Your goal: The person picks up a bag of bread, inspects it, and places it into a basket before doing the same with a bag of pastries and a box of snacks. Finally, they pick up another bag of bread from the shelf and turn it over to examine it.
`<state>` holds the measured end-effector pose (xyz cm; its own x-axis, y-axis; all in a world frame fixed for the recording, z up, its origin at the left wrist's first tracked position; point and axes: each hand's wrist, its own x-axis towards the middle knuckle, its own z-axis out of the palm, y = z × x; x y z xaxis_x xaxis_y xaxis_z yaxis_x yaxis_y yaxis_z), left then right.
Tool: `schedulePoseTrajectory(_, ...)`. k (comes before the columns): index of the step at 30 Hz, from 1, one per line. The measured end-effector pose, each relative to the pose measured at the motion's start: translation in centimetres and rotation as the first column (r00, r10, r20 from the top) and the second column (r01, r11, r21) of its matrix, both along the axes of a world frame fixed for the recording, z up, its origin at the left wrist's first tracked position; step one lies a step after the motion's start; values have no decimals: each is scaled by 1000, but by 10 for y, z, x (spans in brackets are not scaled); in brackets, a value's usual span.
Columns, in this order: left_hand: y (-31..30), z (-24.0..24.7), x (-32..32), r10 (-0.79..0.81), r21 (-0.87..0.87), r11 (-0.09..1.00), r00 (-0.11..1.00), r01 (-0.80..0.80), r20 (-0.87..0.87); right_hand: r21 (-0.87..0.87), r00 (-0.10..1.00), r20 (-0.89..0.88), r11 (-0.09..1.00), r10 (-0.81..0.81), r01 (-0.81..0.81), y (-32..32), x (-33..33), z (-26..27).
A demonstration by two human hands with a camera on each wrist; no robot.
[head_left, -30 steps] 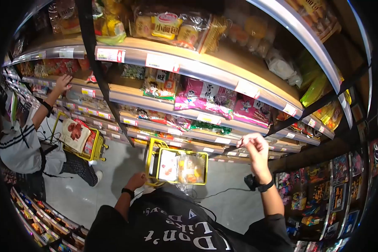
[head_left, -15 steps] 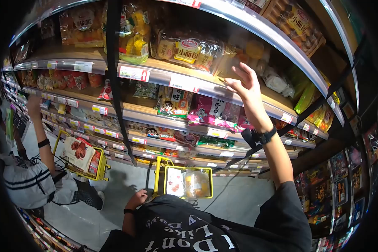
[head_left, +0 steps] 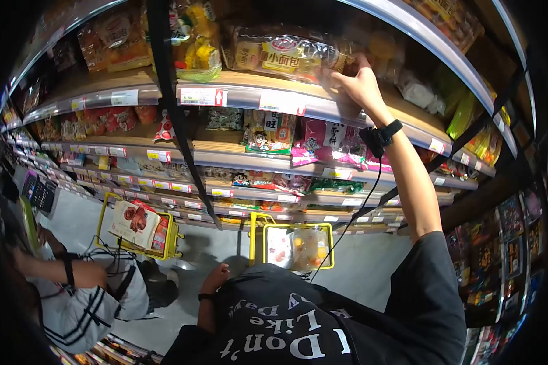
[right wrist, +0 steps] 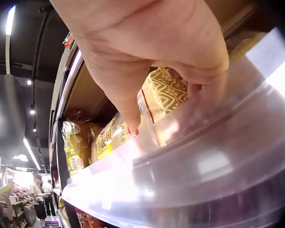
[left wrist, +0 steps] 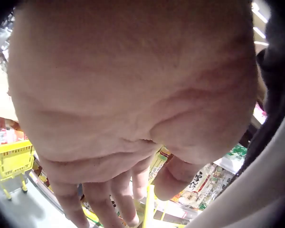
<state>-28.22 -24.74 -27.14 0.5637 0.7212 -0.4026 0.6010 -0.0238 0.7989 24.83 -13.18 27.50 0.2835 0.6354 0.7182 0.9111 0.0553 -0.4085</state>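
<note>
My right hand (head_left: 366,85) reaches onto the upper shelf, at the right end of a clear bag of small breads (head_left: 286,58) with a yellow label. In the right wrist view, the thumb and curled fingers pinch the bag's zigzag-patterned end (right wrist: 166,90). My left hand (head_left: 215,281) hangs low beside my body, fingers loosely bent and holding nothing. Close to it stands a yellow basket trolley (head_left: 333,246) with its upright handle (head_left: 253,240). Inside lie a white printed pack (head_left: 279,246) and a clear bag of yellow-orange items (head_left: 309,246).
Price tags line the shelf edge (head_left: 243,97) below my right forearm. Other bagged breads (head_left: 195,48) stand to the left, pink snack bags (head_left: 323,143) one shelf down. A person (head_left: 85,292) with another yellow trolley (head_left: 170,237) is at left. A black cable (head_left: 353,219) hangs from my right wrist.
My right hand has risen from in front of the lower shelves to the upper shelf and taken hold of the bread bag's end. The person at left has lowered an arm from the shelves.
</note>
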Motion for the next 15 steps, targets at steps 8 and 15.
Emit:
schedulePoseTrajectory(8, 34, 9, 17, -43, -22, 999, 999, 43, -26, 142, 966, -260, 989, -3, 41, -36, 11, 14)
schedulePoseTrajectory(15, 43, 40, 44, -51, 50, 997, 999, 51, -4, 446, 909, -367, 895, 200, -16, -78, 51, 28)
